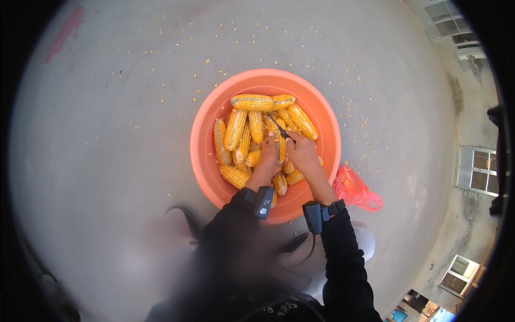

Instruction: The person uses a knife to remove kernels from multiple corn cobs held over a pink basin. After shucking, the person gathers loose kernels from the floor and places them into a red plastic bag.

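Note:
An orange plastic basin (265, 76) stands on the floor with many ears of dried yellow corn (236, 129) heaped in it. Over the heap, my left hand (268, 152) holds an ear of corn (282, 149). My right hand (301, 153) grips the dark handle of a thin pointed tool (280, 129), which looks like a screwdriver or awl. Its tip points up and left, over the corn. Loose kernels lie close to my left fingertips. Part of the held ear is hidden by my hands.
A red plastic bag (356, 189) lies against the basin's right side. Kernels (364, 120) are scattered over the grey concrete floor. My shoes (295, 243) show at the basin's near edge, beside a whitish rounded object (364, 237). A wall with windows (478, 171) stands at the right.

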The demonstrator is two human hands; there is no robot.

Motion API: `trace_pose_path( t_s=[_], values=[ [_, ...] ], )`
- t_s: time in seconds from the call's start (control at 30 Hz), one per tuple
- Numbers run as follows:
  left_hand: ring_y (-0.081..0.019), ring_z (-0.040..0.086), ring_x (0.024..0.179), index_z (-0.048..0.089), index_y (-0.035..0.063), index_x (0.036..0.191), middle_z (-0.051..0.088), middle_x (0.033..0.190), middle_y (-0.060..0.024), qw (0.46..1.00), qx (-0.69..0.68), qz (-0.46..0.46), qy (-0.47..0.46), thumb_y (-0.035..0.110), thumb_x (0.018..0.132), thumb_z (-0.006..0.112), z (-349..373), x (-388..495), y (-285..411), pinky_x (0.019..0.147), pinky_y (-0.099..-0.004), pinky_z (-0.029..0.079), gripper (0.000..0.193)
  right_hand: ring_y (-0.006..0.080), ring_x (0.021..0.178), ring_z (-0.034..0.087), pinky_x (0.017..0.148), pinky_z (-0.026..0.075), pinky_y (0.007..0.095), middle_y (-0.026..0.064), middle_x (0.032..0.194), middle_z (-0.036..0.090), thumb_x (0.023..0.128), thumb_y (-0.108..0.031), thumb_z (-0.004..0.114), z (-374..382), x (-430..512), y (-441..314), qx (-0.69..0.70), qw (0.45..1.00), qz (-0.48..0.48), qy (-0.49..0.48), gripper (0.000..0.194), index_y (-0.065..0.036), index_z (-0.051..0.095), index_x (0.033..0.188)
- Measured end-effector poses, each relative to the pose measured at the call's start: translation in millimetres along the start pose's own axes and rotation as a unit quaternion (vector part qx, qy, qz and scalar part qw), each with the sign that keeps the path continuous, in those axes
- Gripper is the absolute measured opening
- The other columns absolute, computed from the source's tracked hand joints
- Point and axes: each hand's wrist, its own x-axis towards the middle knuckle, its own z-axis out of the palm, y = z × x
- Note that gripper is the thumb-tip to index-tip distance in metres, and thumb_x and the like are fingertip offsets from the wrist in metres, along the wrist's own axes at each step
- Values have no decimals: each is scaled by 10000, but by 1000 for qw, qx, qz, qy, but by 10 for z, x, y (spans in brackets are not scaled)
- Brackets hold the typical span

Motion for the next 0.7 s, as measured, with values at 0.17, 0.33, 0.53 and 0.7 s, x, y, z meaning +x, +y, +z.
trace_pose_path(
  t_s=[0.17, 0.33, 0.53, 0.7],
  values=[
    [-258, 607, 691, 534, 52, 1131, 622, 884, -142, 941, -254, -195, -111, 524, 994, 335, -120, 1, 216, 557, -330, 524, 530, 277, 872, 673, 773, 505, 340, 214, 981, 681, 924, -131, 524, -345, -317, -41, 59, 998, -8, 21, 329, 14, 601, 1209],
    [-207, 556, 765, 573, 156, 1064, 588, 893, -49, 974, -120, -185, -57, 689, 913, 356, -93, 22, 229, 575, -286, 495, 595, 382, 849, 635, 733, 504, 422, 243, 936, 636, 899, -120, 549, -565, -910, -84, 15, 997, -34, 71, 314, 5, 607, 1180],
    [-230, 529, 734, 522, 95, 1053, 541, 870, -97, 961, -236, -135, -54, 658, 927, 357, -19, 94, 169, 639, -360, 472, 600, 369, 740, 616, 646, 497, 446, 193, 847, 591, 875, -118, 583, -707, -1641, -119, -84, 996, -7, 36, 336, -55, 595, 1206],
    [-198, 511, 685, 493, 68, 1082, 539, 850, -108, 937, -301, -166, -64, 603, 928, 408, -59, 107, 148, 607, -320, 469, 563, 357, 671, 612, 589, 504, 447, 169, 843, 578, 875, -141, 587, -642, -1814, -130, -89, 995, -22, 35, 353, -83, 583, 1223]
  ],
)
